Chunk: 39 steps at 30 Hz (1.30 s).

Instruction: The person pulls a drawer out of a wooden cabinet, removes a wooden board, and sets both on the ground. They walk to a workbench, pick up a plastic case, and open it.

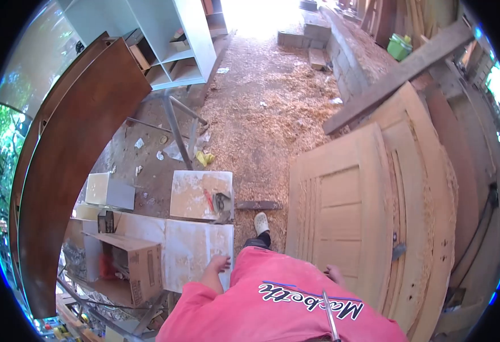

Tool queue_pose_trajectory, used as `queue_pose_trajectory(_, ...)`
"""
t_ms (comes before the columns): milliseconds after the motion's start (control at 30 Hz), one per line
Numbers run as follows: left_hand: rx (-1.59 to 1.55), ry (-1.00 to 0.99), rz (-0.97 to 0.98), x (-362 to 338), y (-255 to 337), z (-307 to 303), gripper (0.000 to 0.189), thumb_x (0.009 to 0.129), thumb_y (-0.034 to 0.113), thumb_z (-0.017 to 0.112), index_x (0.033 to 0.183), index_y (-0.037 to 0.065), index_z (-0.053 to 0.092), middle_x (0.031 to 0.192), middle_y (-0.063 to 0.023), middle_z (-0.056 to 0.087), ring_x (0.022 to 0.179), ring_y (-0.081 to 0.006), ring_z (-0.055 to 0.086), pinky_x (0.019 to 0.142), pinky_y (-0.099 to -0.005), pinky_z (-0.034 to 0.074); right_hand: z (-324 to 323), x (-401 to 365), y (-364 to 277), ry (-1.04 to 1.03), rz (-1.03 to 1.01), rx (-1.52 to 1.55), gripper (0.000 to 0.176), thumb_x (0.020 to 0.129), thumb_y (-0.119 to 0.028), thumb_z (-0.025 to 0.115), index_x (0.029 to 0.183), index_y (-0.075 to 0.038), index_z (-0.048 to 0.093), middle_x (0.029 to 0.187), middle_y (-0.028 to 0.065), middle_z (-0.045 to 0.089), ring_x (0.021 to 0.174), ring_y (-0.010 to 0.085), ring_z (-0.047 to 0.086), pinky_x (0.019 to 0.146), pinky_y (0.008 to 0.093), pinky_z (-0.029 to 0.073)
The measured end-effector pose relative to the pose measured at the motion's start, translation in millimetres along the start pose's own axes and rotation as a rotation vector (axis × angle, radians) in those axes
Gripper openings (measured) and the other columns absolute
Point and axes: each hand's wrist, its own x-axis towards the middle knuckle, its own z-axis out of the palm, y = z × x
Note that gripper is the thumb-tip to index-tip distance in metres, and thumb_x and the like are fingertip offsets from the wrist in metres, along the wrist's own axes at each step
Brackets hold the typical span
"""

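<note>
Over the edge of a white, stained board point(196, 251), my left hand point(220, 263) hangs beside the pink shirt, its fingers curled, and whether it holds anything is too small to tell. On the other side, my right hand point(334, 273) shows only partly past the shirt, near a light wooden panelled door point(341, 211); its fingers are partly hidden. A white box-like block point(196, 191) with a red-handled tool point(208, 199) and a dark metal tool point(222, 203) on it stands ahead of my left hand.
An open cardboard box point(145, 273) lies at the lower left. A curved brown panel point(79, 154) and white shelving point(164, 34) stand at the left. A wooden strip point(258, 205) crosses the shavings-covered floor point(255, 125). A beam point(398, 74) slants above the doors.
</note>
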Motion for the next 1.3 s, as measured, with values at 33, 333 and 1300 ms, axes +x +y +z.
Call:
queue_pose_trajectory(33,-0.073,0.009,0.08,14,28,0,0.036,0.079,0.033,0.06,0.081,-0.002,0.064,0.075,-0.013,0.065,0.063,-0.0234,0.062,0.054,-0.0344,0.048,-2,3,-28,0.097,0.059,-0.001,0.017,0.086,-0.026,0.052,0.092,-0.01,0.055,0.077,0.0027,0.055,0.055,0.0132,0.049,0.045,0.0285,0.039)
queue_pose_trajectory(333,-0.033,0.358,0.44,34,263,-69,0.051,0.068,0.028,0.061,0.108,-0.004,0.059,0.096,-0.023,0.063,0.082,-0.032,0.064,0.067,-0.0373,0.052,7,11,-285,0.116,-0.424,0.065,0.019,0.087,-0.029,0.052,0.093,-0.01,0.052,0.077,0.0026,0.053,0.058,0.0126,0.05,0.047,0.0272,0.04)
queue_pose_trajectory(1300,-0.196,0.155,0.627,185,856,-105,0.019,0.08,0.021,0.062,0.084,0.003,0.06,0.073,-0.0069,0.061,0.058,-0.0144,0.056,0.048,-0.0268,0.043,234,215,-795,-0.184,-0.429,0.067,0.017,0.084,-0.024,0.059,0.091,-0.009,0.065,0.073,0.0015,0.06,0.054,0.0105,0.052,0.045,0.0257,0.04)
